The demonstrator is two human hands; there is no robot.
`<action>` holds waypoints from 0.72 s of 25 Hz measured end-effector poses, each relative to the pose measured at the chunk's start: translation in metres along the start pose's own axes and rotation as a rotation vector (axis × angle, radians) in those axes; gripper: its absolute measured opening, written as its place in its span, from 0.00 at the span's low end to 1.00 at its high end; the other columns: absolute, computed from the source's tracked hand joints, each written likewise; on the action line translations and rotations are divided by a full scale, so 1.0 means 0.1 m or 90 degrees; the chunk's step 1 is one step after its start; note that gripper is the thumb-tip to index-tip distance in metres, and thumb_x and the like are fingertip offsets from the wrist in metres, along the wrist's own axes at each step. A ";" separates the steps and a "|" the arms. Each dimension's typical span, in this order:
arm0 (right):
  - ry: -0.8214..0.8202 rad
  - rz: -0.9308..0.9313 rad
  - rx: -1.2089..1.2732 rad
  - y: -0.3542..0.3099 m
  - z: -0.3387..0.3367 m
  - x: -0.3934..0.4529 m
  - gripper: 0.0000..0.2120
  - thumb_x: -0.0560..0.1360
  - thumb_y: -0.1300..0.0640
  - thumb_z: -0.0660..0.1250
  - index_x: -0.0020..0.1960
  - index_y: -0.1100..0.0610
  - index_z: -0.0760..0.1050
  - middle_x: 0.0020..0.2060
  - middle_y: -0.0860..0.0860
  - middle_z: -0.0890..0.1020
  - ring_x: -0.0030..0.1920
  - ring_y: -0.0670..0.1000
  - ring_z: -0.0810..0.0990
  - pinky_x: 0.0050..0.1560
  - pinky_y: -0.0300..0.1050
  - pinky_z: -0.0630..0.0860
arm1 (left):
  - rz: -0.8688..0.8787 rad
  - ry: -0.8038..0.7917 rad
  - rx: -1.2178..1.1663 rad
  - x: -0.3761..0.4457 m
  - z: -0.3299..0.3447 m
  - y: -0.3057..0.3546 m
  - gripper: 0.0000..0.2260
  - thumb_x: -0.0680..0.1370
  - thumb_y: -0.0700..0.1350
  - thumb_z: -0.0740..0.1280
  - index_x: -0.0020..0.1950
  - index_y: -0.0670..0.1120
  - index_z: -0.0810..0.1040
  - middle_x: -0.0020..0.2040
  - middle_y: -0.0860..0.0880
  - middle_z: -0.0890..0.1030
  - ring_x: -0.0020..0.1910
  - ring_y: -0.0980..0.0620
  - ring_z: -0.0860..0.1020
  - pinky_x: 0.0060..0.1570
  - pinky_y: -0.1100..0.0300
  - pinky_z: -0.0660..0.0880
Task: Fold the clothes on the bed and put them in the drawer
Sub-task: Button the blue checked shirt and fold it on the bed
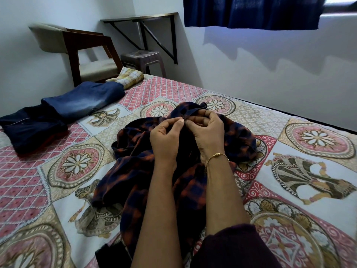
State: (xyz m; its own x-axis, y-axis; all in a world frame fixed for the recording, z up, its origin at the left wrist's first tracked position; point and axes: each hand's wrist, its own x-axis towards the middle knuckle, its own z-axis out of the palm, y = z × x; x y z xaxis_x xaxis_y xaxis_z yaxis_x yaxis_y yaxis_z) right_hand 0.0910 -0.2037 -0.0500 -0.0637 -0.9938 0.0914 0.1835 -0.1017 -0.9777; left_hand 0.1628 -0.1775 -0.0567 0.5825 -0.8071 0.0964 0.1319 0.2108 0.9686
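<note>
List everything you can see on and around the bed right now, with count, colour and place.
Plaid shirt: one, navy-orange, bed centre, unfolded.
Jeans: one, blue, folded, bed's far left.
Dark garment: one, navy, folded, beside jeans.
Checked cloth: one, yellow-white, far bed corner.
Bedsheet: one, pink-cream patterned.
Chair: one, brown-beige, left wall.
Stool: one, brown, under shelf.
Curtain: one, blue, top.
Left hand: pinches shirt.
Right hand: pinches shirt.
</note>
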 end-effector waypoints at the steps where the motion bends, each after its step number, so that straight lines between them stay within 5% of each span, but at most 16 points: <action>1: 0.020 -0.022 -0.046 0.01 0.00 0.01 0.14 0.68 0.67 0.73 0.50 0.57 0.73 0.40 0.52 0.83 0.44 0.50 0.83 0.51 0.48 0.81 | 0.006 -0.025 0.016 0.00 -0.02 0.00 0.04 0.75 0.36 0.68 0.43 0.43 0.81 0.43 0.42 0.83 0.44 0.46 0.82 0.48 0.55 0.80; 9: 0.063 0.002 -0.079 0.06 0.04 0.01 0.13 0.69 0.68 0.72 0.43 0.55 0.71 0.38 0.52 0.82 0.42 0.48 0.82 0.51 0.45 0.80 | 0.157 -0.005 0.343 0.08 -0.02 -0.05 0.04 0.76 0.37 0.67 0.49 0.39 0.81 0.45 0.45 0.81 0.44 0.53 0.77 0.45 0.69 0.73; 13: 0.038 0.051 0.076 0.02 0.08 -0.02 0.14 0.71 0.71 0.69 0.41 0.55 0.69 0.36 0.51 0.80 0.39 0.47 0.80 0.45 0.37 0.78 | 0.010 0.043 0.218 0.07 0.06 -0.03 0.03 0.78 0.39 0.65 0.46 0.43 0.78 0.47 0.46 0.78 0.45 0.51 0.77 0.53 0.56 0.76; 18: 0.049 0.068 0.236 0.02 0.06 0.03 0.12 0.74 0.72 0.64 0.42 0.56 0.70 0.36 0.50 0.77 0.37 0.44 0.77 0.43 0.34 0.78 | 0.054 0.021 0.260 0.08 -0.05 -0.05 0.06 0.79 0.43 0.63 0.44 0.46 0.79 0.42 0.47 0.79 0.41 0.51 0.77 0.48 0.53 0.76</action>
State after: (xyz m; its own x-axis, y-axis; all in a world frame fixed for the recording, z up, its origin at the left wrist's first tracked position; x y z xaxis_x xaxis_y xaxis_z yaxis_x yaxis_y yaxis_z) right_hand 0.0969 -0.2068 -0.0504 -0.0953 -0.9948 -0.0349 0.5347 -0.0216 -0.8448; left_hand 0.1712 -0.1826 -0.0616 0.6044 -0.7765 0.1782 -0.2425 0.0338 0.9696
